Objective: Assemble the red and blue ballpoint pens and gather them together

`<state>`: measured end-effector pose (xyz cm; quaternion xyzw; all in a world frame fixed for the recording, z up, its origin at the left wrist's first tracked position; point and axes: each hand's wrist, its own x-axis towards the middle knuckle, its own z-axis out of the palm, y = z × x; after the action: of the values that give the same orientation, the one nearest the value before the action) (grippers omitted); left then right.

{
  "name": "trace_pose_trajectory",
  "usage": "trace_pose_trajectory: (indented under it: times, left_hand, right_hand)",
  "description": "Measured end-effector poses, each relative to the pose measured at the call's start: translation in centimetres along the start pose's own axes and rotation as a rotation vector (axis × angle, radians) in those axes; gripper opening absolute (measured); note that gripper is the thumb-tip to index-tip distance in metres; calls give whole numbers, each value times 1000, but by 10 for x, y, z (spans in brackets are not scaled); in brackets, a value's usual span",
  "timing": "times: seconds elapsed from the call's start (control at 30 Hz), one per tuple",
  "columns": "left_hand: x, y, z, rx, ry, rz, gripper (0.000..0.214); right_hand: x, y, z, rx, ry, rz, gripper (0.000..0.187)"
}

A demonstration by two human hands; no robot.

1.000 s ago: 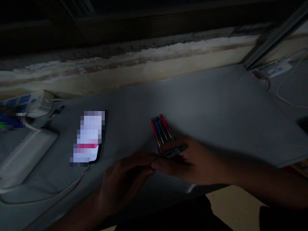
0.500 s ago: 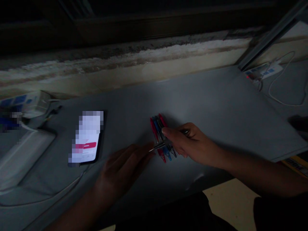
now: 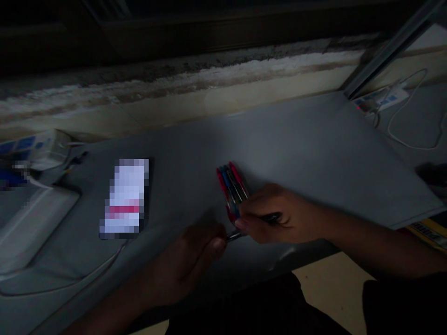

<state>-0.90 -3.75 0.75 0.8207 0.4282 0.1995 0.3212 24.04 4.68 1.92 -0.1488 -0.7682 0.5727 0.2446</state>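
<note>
My right hand (image 3: 279, 215) is closed around a dark pen (image 3: 236, 235), whose rear end shows between thumb and fingers. My left hand (image 3: 197, 253) pinches the front end of the same pen, so its tip is hidden. Just beyond the hands lies a row of several pens side by side on the grey table (image 3: 181, 153). Among them are a red pen (image 3: 222, 185) on the left, a blue pen (image 3: 226, 180), a black pen (image 3: 232, 179) and another red pen (image 3: 237, 174). My right hand covers their near ends in part.
A lit phone (image 3: 126, 195) lies left of the pens. Farther left are a white power strip (image 3: 38, 223), a white-and-blue box (image 3: 42, 146) and a white cable (image 3: 84, 279). A low wall (image 3: 209, 100) borders the table's back. More cables (image 3: 408, 139) lie at the far right.
My left hand has closed on the pen's tip, which was bare beside its fingers before. Both hands and the held pen have shifted slightly toward me.
</note>
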Motion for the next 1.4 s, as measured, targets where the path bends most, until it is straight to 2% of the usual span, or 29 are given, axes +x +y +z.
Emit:
trace_pose_trajectory:
  times: [0.07, 0.13, 0.2, 0.27, 0.33, 0.47, 0.57, 0.73, 0.83, 0.87, 1.0, 1.1, 1.13, 1.3, 1.4]
  left_hand:
    - [0, -1, -2, -103, -29, -6, 49]
    - [1, -5, -5, -136, -31, -46, 50]
    - [2, -12, -7, -94, -6, -105, 48]
    - [4, -17, -8, -28, 42, -132, 42]
    - [6, -21, -8, 25, 83, -132, 35]
    - [8, -23, -6, 76, 116, -124, 24]
    - [7, -25, -4, 116, 108, -84, 20]
    - [5, -27, -3, 174, 119, -64, 23]
    - [7, -27, -4, 165, 127, -72, 24]
    - [7, -27, -4, 162, 125, -73, 24]
    - [7, -29, -4, 190, 151, -55, 25]
    - [6, -30, -4, 219, 177, -46, 26]
    - [5, -30, -4, 223, 178, -49, 26]
    - [5, -31, -5, 227, 173, -62, 31]
    - [4, -33, -5, 214, 174, -85, 36]
  right_hand:
    - [0, -1, -3, -65, -15, -48, 39]
    - [1, -3, -6, -128, 27, -31, 31]
    - [1, -5, -8, -149, 75, 43, 23]
    - [2, -7, -12, -145, 97, 142, 27]
    - [2, -7, -14, -168, 107, 205, 23]
    - [2, -3, -17, -287, 150, 147, 6]
    - [3, 0, -17, -260, 208, 108, 18]
    - [2, 3, -18, -209, 204, 132, 5]
    - [2, 4, -18, -216, 226, 105, 34]
    - [2, 4, -19, -207, 233, 120, 35]
    - [3, 5, -20, -216, 238, 166, 20]
    - [2, 4, -20, -256, 244, 79, 36]
    - [2, 4, -20, -247, 259, 80, 36]
    - [4, 8, -21, -141, 300, 159, 13]
    - [5, 14, -22, -45, 320, 106, 20]
